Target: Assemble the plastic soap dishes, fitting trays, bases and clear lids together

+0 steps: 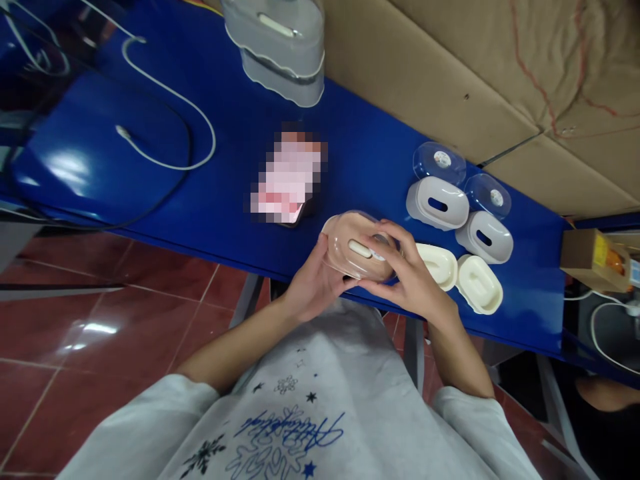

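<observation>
At the front edge of the blue table I hold an oval pinkish-beige plastic box with a clear lid (345, 230). A white oblong piece sits in the middle of its top. My left hand (317, 283) wraps its left side, thumb up along the edge. My right hand (413, 273) grips the right side, its fingers reaching over the clear lid and partly covering a sticker. To the right of my right hand lie a cream oval tray (437, 267) and a second cream tray (483, 285).
Behind the trays stand two pale oval shells with slots (453, 190) and two clear lids (435, 157). A blurred-out phone (290, 180) lies left of centre. Stacked grey containers (280, 50) stand at the back, cables (200, 157) at left. Cardboard (425, 73) borders the far side.
</observation>
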The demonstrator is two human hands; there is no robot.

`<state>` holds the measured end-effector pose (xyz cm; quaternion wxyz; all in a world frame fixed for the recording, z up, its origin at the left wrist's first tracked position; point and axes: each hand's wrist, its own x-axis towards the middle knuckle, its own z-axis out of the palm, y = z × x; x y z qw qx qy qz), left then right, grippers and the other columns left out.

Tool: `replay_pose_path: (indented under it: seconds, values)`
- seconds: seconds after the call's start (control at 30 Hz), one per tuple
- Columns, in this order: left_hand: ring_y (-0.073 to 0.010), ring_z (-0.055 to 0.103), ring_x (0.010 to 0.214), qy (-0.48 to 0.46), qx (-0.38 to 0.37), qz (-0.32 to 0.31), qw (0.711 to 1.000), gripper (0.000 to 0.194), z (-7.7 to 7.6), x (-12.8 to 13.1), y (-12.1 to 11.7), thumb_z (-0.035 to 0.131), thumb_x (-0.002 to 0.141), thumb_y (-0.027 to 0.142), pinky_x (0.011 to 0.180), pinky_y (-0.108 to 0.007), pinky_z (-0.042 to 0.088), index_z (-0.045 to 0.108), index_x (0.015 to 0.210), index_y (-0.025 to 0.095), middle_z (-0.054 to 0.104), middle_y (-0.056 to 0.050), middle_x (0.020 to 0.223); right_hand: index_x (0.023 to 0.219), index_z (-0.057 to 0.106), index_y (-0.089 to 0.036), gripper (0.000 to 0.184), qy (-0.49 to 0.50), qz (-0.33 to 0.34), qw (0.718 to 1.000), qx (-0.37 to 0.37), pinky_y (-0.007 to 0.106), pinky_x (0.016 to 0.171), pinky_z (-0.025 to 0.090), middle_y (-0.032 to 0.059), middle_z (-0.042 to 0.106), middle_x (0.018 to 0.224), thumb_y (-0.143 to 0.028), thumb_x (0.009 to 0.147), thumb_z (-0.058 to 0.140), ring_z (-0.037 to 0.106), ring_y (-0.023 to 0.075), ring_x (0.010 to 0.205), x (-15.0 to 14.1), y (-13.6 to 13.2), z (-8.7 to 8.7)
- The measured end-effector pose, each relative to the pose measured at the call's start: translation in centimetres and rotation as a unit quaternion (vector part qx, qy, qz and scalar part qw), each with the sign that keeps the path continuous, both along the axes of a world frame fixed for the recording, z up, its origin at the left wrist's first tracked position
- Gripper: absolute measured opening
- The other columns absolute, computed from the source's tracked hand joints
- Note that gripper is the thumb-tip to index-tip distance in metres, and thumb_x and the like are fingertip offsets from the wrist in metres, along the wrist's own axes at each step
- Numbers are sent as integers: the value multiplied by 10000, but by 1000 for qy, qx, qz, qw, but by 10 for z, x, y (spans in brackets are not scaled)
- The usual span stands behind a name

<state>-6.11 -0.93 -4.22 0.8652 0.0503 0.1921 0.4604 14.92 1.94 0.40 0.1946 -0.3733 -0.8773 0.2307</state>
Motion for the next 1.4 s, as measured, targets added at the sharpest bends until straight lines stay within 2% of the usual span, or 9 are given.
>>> replay_pose_path:
  seconds: [0.13, 0.27, 0.43, 0.6, 0.73, 0.93, 1.07, 1.2, 1.4]
  values:
    - [-358, 458, 1590, 0, 1, -1, 1000, 719, -2, 0, 1, 494, 1067, 690, 1287, -529, 410, 552, 1600, 211, 647, -144, 1577, 1704, 248, -470, 850, -18, -1, 1000, 17, 688, 1299, 404, 96, 406, 1628, -451, 1005, 731, 382, 388, 1603, -2, -1, -6]
    - [-363, 473, 1579, 1, 5, -8, 1000, 726, -2, -1, 1, 458, 1064, 719, 1273, -520, 427, 584, 1573, 218, 646, -140, 1578, 1726, 169, -460, 889, -60, -7, 996, 60, 722, 1262, 426, 120, 376, 1662, -509, 1013, 697, 358, 426, 1613, -6, -4, -11]
    - [-367, 499, 1559, 6, 8, -2, 1000, 731, 0, 1, 2, 449, 1062, 728, 1273, -536, 416, 584, 1570, 219, 683, -145, 1531, 1733, 175, -442, 926, -76, -8, 993, 86, 718, 1253, 438, 128, 359, 1719, -512, 992, 726, 344, 435, 1628, -8, -7, -10]
    - [-369, 528, 1539, 3, -7, 3, 1000, 781, -1, 2, 1, 468, 1037, 760, 1254, -526, 449, 552, 1606, 232, 689, -146, 1527, 1726, 154, -497, 971, -77, 0, 995, 68, 730, 1283, 399, 55, 199, 1835, -466, 972, 766, 271, 420, 1668, -7, -8, -8]
    - [-361, 496, 1566, -11, -19, 1, 1000, 762, -3, 2, 0, 484, 1036, 754, 1274, -527, 426, 551, 1611, 258, 667, -124, 1560, 1702, 203, -548, 950, -63, -10, 996, 67, 750, 1287, 383, -23, 133, 1856, -446, 962, 790, 257, 417, 1674, -5, -9, -16]
    - [-386, 419, 1611, 14, 18, -5, 1000, 781, -3, 4, 0, 479, 1000, 812, 1290, -558, 382, 640, 1530, 262, 624, -119, 1608, 1659, 299, -588, 865, -73, -28, 993, 92, 791, 1277, 361, -76, 170, 1846, -408, 968, 787, 271, 441, 1663, -3, -13, -25]
    - [-419, 448, 1586, 19, 23, -1, 1000, 778, -1, 5, -1, 505, 994, 808, 1279, -594, 377, 642, 1529, 260, 616, -131, 1614, 1680, 284, -554, 918, -36, -27, 995, 84, 746, 1286, 381, -40, 209, 1838, -501, 932, 815, 306, 419, 1652, -2, -10, -22]
    - [-420, 454, 1581, 21, 17, -1, 1000, 753, 1, 5, -1, 516, 1004, 785, 1275, -593, 377, 646, 1521, 253, 612, -137, 1617, 1680, 312, -514, 851, -22, -29, 996, 84, 765, 1267, 384, 3, 240, 1826, -578, 955, 754, 324, 429, 1639, -1, -7, -21]
    - [-438, 461, 1573, 24, 9, -6, 1000, 749, -3, 6, -2, 581, 985, 770, 1265, -595, 389, 662, 1506, 237, 636, -151, 1589, 1667, 319, -531, 815, -13, -33, 995, 89, 749, 1244, 423, 7, 278, 1794, -557, 970, 741, 385, 438, 1601, -2, -6, -21]
